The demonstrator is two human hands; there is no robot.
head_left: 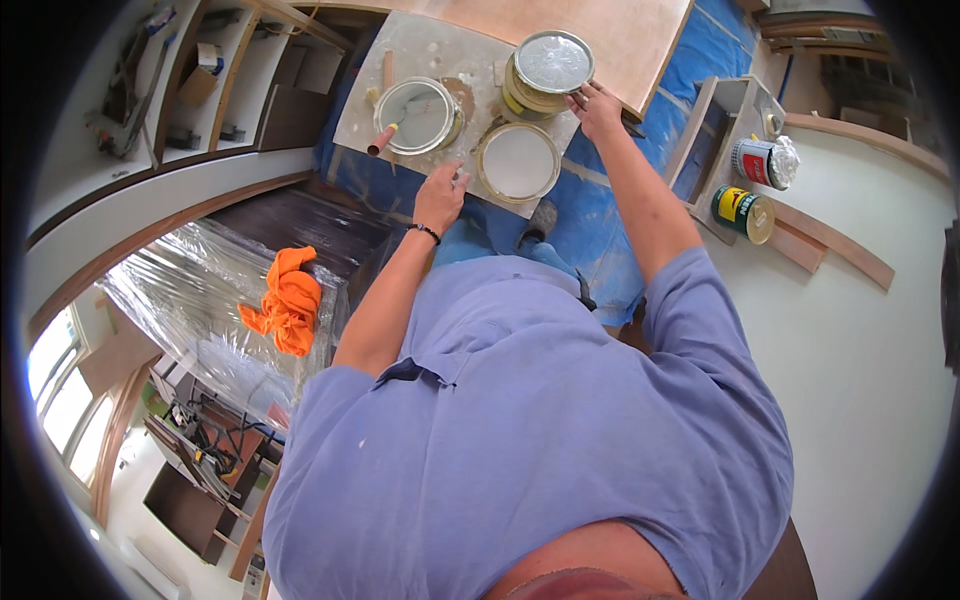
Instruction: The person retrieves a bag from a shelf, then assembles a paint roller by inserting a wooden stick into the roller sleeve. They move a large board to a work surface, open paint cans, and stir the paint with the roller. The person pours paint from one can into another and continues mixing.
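My left hand (440,195), with a dark band on the wrist, rests on a grey paint-smeared board (420,50). Its fingers curl by the rim of an open can of white paint (517,162); something small and grey may be pinched in them, I cannot tell. My right hand (597,108) reaches further out and grips the side of a closed tin with a silver lid (552,65), which seems to stand on another tin. To the left an open can (418,115) holds pale paint and a wooden-handled stirrer (384,138).
A blue tarp (600,230) lies under the board. An orange cloth (288,300) sits on a plastic-wrapped block at left. Two more tins (765,162) (745,213) rest on a wooden frame at right. Shelving (230,80) stands far left.
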